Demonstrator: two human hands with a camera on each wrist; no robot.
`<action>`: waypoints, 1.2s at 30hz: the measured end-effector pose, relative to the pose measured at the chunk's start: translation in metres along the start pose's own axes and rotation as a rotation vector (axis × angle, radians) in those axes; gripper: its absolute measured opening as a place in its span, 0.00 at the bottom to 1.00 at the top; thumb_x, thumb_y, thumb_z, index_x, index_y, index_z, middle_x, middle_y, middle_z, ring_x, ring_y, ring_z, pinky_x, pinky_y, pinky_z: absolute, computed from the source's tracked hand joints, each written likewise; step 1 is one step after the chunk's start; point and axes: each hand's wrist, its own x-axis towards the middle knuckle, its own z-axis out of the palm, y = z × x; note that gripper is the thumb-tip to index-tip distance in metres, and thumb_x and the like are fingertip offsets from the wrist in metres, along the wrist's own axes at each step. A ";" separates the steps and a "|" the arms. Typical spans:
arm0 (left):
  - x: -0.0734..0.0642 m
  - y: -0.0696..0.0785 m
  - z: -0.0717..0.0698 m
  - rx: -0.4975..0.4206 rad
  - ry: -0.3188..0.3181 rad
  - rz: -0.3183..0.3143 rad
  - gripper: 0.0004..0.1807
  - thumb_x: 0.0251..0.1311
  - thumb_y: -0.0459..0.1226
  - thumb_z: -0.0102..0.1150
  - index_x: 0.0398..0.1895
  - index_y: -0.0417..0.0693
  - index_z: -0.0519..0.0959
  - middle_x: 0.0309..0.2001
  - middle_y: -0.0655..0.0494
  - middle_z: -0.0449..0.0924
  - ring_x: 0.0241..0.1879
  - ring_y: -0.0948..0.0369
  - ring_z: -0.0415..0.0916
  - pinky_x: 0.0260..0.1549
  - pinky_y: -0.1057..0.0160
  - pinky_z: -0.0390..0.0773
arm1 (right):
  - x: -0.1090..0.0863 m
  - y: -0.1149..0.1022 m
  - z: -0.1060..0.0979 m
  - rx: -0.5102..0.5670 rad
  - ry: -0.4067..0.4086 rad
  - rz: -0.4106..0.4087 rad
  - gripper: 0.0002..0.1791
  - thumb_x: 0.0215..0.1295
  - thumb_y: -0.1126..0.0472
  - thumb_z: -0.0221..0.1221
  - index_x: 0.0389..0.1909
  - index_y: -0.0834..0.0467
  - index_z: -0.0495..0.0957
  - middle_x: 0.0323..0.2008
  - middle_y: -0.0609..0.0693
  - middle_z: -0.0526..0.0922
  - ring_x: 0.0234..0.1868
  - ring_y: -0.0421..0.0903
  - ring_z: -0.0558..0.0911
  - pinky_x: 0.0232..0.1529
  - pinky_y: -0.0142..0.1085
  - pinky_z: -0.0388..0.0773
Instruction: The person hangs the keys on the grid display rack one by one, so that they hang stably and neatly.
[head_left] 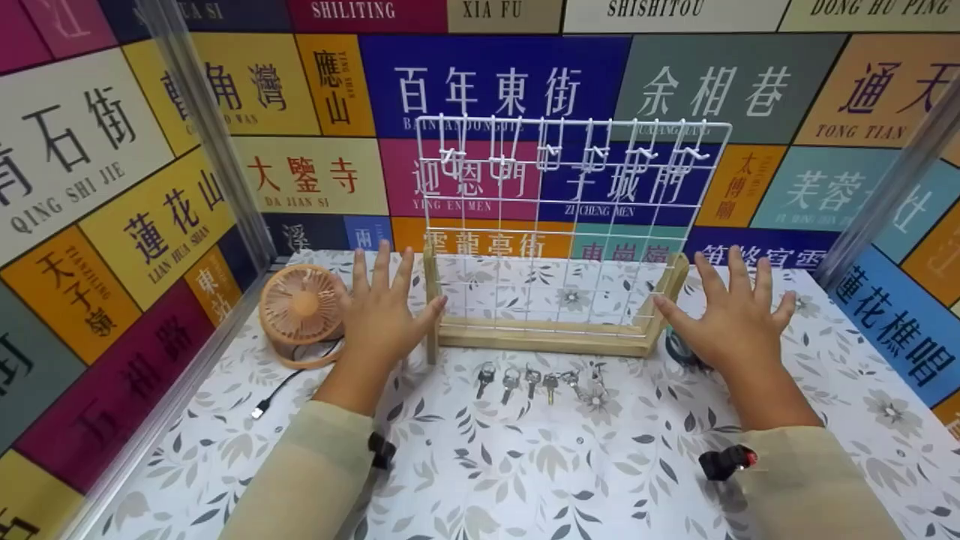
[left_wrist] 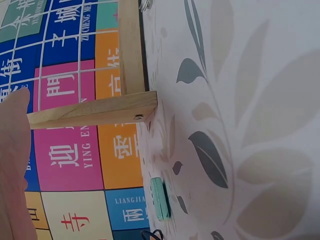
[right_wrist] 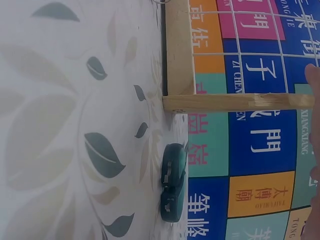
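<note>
Grip apart: left hand (head_left: 382,307) and right hand (head_left: 731,319) spread, one at either side of a wire rack (head_left: 556,201).
White grid held in a pale wooden stand (head_left: 540,340) on a leaf-patterned table (head_left: 480,465); six white hooks (head_left: 550,155) hung along its top. Thumbs seen close to the stand's side posts; contact cannot be told. Six metal keys (head_left: 532,382) laid in a row before the stand. Orange fan (head_left: 304,301) placed beside the left hand. Small mint-green object (left_wrist: 160,199) shown only by the left wrist camera; rounded dark green object (right_wrist: 173,182) shown clearly by the right wrist camera, partly covered by the right hand in the head view.
</note>
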 end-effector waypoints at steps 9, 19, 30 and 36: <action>-0.001 -0.002 -0.003 -0.050 -0.014 -0.013 0.54 0.67 0.79 0.38 0.88 0.76 0.31 0.89 0.60 0.20 0.88 0.43 0.21 0.79 0.24 0.25 | -0.006 -0.001 -0.008 0.014 0.023 -0.020 0.60 0.64 0.11 0.41 0.89 0.38 0.40 0.88 0.60 0.28 0.85 0.71 0.23 0.74 0.82 0.27; -0.009 -0.001 -0.003 -0.190 -0.011 -0.015 0.51 0.71 0.74 0.43 0.89 0.72 0.39 0.90 0.58 0.29 0.89 0.43 0.30 0.81 0.25 0.32 | -0.021 -0.016 -0.018 0.106 0.076 -0.026 0.55 0.68 0.15 0.43 0.85 0.48 0.58 0.86 0.63 0.50 0.86 0.71 0.43 0.76 0.79 0.47; -0.013 0.005 0.004 -0.492 -0.051 -0.086 0.45 0.75 0.67 0.47 0.89 0.68 0.48 0.89 0.52 0.45 0.87 0.42 0.47 0.79 0.28 0.55 | -0.036 -0.036 -0.026 0.230 0.040 -0.064 0.45 0.74 0.20 0.42 0.66 0.54 0.78 0.58 0.60 0.81 0.59 0.61 0.78 0.56 0.64 0.78; -0.016 0.010 0.010 -0.723 -0.119 -0.082 0.40 0.80 0.60 0.46 0.89 0.64 0.50 0.87 0.48 0.51 0.85 0.43 0.53 0.82 0.35 0.55 | -0.036 -0.047 -0.021 0.298 -0.032 -0.094 0.42 0.75 0.21 0.43 0.63 0.52 0.79 0.53 0.57 0.85 0.56 0.59 0.82 0.55 0.60 0.79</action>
